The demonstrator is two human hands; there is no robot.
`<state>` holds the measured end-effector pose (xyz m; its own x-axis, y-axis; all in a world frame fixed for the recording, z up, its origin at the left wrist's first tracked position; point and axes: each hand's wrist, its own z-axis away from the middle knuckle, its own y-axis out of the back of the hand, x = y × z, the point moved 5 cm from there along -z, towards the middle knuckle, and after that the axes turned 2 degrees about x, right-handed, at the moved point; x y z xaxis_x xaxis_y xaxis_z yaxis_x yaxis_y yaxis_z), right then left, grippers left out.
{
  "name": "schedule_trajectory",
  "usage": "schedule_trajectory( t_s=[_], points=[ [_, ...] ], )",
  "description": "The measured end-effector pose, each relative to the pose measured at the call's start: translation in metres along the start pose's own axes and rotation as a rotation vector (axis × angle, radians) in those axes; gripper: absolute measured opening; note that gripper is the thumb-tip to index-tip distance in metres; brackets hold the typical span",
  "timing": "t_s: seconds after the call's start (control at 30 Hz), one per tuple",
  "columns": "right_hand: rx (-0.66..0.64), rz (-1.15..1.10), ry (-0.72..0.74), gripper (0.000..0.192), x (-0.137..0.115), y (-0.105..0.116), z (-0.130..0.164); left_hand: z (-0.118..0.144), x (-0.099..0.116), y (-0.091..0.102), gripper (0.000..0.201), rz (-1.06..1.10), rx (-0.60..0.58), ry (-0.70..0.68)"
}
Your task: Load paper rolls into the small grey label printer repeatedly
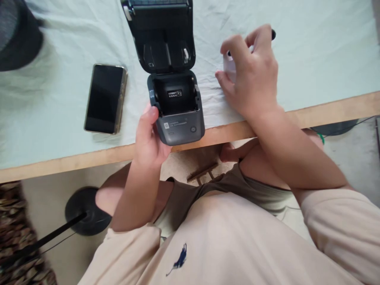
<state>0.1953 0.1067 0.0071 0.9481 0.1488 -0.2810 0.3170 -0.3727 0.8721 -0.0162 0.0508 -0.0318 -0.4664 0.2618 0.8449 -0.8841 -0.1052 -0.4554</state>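
Observation:
My left hand [150,136] grips the lower left side of a dark grey label printer [181,128], with the thumb on its rim. The printer's lid [166,37] is flipped up and back, and its compartment [173,93] shows no roll inside. To the right of the printer, my right hand [252,65] is curled over a white paper roll [229,67] at the table surface. Most of that roll is hidden under the fingers. A black rounded end [273,35] sticks out beyond the knuckles.
A phone [104,99] with a dark screen lies left of the printer. A black cylindrical object [19,35] stands at the far left. Pale cloth [320,59] covers the table, whose wooden edge [71,160] runs before my body. Below is a round black stand base [84,211].

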Motion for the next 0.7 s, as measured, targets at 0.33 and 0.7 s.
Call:
schedule_trajectory(
  t_s=[0.33,0.7],
  points=[
    [0.109,-0.277,0.190,0.052,-0.021,0.029,0.001,0.003,0.001,-0.005,0.021,0.161,-0.099,-0.046],
    [-0.233,-0.268,0.393,0.054,-0.078,0.035,0.020,0.003,-0.001,-0.005,0.019,0.014,-0.075,-0.166]
  ],
)
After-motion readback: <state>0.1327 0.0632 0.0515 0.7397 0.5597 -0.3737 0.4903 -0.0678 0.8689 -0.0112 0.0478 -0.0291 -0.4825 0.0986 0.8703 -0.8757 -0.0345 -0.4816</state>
